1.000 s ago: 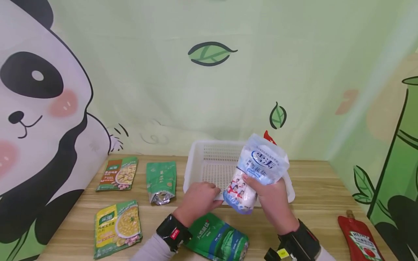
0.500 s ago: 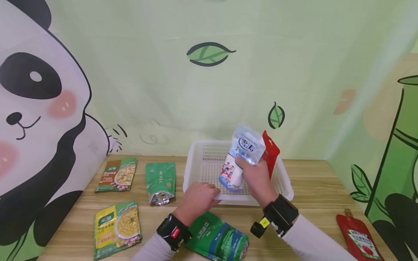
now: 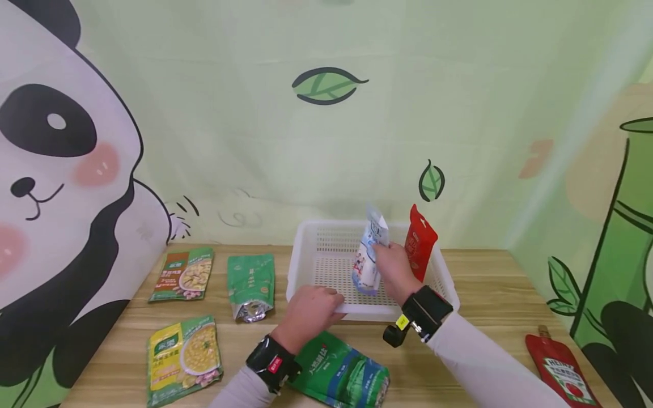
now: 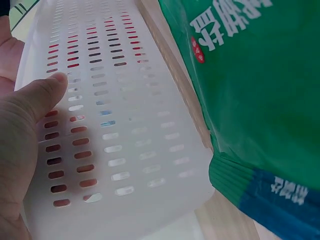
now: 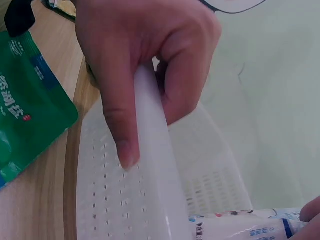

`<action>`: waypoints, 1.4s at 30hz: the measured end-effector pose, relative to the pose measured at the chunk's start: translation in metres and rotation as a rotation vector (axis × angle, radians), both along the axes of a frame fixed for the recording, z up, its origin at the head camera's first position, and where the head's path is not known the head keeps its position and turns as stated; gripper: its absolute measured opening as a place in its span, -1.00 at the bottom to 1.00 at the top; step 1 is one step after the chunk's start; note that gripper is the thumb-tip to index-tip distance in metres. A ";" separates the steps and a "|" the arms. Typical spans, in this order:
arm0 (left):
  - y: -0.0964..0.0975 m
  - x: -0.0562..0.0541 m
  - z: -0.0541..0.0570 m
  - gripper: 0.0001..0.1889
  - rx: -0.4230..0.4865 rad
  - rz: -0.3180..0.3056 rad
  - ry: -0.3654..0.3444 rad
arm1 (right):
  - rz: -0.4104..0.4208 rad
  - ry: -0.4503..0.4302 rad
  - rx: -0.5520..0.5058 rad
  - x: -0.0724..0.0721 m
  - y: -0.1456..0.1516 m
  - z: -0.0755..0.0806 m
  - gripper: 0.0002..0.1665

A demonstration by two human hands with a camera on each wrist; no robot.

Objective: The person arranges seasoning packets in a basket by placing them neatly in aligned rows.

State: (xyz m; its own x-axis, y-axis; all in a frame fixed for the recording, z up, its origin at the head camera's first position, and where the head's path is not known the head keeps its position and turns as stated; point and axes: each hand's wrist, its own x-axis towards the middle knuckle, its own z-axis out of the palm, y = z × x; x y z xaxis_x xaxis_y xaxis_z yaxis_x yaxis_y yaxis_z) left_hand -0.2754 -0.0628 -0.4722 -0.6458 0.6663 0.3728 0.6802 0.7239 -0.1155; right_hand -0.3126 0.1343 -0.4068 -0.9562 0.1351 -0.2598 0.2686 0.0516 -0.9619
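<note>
My right hand (image 3: 397, 271) grips a blue-and-white bag of salt (image 3: 365, 263) by its side. The bag stands nearly upright inside the white perforated basket (image 3: 293, 266), turned edge-on to the head view. My left hand (image 3: 312, 313) holds the basket's near rim. In the right wrist view, the left hand (image 5: 150, 65) has its thumb outside the wall and its fingers curled over the inner side. The salt bag (image 5: 240, 227) shows at the bottom right there, beside a bit of the right hand. A red packet (image 3: 421, 243) stands in the basket's right part.
A green-and-blue pouch (image 3: 342, 368) lies just in front of the basket. To the left are a green pouch (image 3: 251, 283), a brown-and-green packet (image 3: 182, 273) and a yellow-and-green packet (image 3: 185, 357). A red ketchup pouch (image 3: 561, 368) lies at the right table edge.
My right hand has carried the salt bag left, then down into the basket, and turned it edge-on. The red packet has come into fuller view. My left hand has stayed on the rim.
</note>
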 end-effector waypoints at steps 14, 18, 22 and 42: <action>-0.001 0.000 -0.001 -0.78 0.023 -0.009 0.044 | 0.063 -0.030 0.209 -0.017 0.009 -0.006 -0.45; -0.002 0.000 -0.001 -0.78 0.013 -0.004 0.042 | 0.080 -0.033 0.246 -0.017 0.011 -0.011 -0.46; -0.002 0.000 -0.001 -0.78 0.011 -0.004 0.036 | 0.106 -0.034 0.306 -0.015 0.013 -0.018 -0.46; 0.001 -0.001 -0.001 -0.77 -0.007 0.008 0.026 | 0.206 0.037 0.693 0.000 0.020 -0.031 -0.47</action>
